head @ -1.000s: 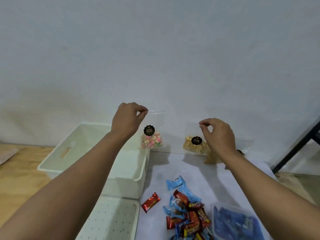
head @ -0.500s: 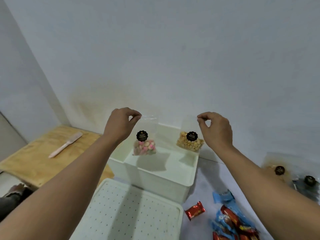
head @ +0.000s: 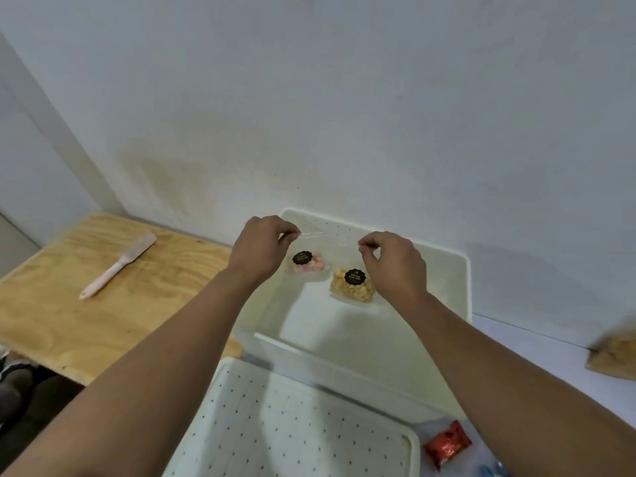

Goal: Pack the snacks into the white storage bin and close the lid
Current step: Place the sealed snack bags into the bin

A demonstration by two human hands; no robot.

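Note:
The white storage bin [head: 457,290] stands open against the wall. My left hand [head: 260,247] pinches the top of a clear bag of pink and white sweets [head: 307,264] inside the bin. My right hand [head: 395,266] pinches the top of a clear bag of yellow snacks [head: 351,287], also low inside the bin. Both bags carry a black round label. The bin's dotted white lid [head: 292,432] lies flat in front of the bin.
A red wrapped snack [head: 446,446] lies right of the lid. Another bag of brown snacks [head: 616,356] shows blurred at the right edge. A wooden board [head: 103,294] with a pink spatula [head: 118,265] sits to the left.
Both hands moved left and down, carrying the two bags from above the table into the bin. The view swung left and tilted down.

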